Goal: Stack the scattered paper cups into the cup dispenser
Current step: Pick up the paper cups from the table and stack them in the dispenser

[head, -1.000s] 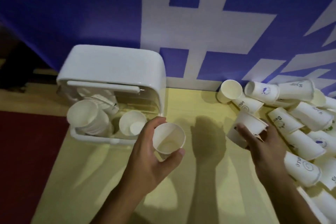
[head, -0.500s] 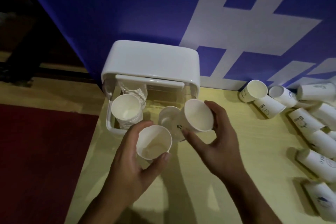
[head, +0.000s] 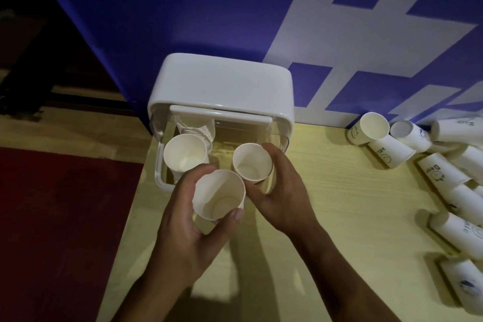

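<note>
Two paper cups are held, one in each hand. The left hand [head: 188, 219] curls fingers and thumb around an upright cup [head: 218, 195] just in front of the white cup dispenser [head: 222, 86]. The right hand [head: 282, 191] grips a second cup [head: 252, 162] at the right part of the dispenser's open front, beside a stack of cups [head: 185, 155] standing in its left part. Many loose cups [head: 392, 144] lie on their sides at the right of the yellow table [head: 339, 217].
</note>
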A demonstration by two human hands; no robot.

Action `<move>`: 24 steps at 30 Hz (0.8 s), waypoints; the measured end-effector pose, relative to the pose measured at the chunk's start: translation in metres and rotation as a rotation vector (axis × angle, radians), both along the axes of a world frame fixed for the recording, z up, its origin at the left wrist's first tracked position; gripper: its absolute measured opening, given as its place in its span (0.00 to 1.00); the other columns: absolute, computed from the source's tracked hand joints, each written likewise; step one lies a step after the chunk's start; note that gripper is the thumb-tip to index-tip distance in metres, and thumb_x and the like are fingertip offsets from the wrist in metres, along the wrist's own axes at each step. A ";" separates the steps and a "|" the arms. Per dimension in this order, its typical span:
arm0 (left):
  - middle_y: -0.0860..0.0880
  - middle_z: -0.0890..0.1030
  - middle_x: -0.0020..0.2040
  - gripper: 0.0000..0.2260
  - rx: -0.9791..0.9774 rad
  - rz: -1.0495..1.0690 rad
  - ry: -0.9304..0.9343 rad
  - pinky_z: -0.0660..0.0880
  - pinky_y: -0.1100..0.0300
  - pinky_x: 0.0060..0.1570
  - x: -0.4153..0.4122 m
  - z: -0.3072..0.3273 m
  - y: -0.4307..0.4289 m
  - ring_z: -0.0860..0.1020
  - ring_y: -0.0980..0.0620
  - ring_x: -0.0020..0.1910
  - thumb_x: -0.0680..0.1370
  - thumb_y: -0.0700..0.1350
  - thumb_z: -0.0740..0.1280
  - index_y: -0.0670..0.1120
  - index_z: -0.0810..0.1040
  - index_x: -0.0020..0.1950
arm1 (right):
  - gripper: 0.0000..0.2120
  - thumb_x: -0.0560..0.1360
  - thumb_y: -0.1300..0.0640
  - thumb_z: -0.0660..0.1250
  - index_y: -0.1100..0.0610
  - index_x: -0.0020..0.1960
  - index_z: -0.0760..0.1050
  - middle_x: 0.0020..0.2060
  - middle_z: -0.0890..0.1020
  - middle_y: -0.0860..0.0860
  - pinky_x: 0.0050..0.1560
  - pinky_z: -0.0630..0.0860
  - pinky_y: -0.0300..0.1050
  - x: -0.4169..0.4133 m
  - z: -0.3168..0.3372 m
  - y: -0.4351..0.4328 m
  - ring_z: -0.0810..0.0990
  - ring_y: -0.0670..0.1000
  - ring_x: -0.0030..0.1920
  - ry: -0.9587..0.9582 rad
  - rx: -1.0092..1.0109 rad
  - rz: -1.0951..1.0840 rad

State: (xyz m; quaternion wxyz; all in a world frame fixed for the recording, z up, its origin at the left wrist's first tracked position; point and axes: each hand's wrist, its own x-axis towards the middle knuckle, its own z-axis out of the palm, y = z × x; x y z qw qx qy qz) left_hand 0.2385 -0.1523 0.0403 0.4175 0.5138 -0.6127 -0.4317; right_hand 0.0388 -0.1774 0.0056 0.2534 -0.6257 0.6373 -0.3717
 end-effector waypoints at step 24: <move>0.55 0.78 0.66 0.31 -0.109 -0.081 0.030 0.74 0.60 0.63 -0.061 0.010 -0.050 0.76 0.51 0.67 0.74 0.58 0.73 0.47 0.72 0.73 | 0.27 0.77 0.56 0.74 0.51 0.74 0.71 0.67 0.79 0.38 0.63 0.73 0.35 -0.016 0.046 0.006 0.78 0.42 0.67 -0.196 -0.092 0.150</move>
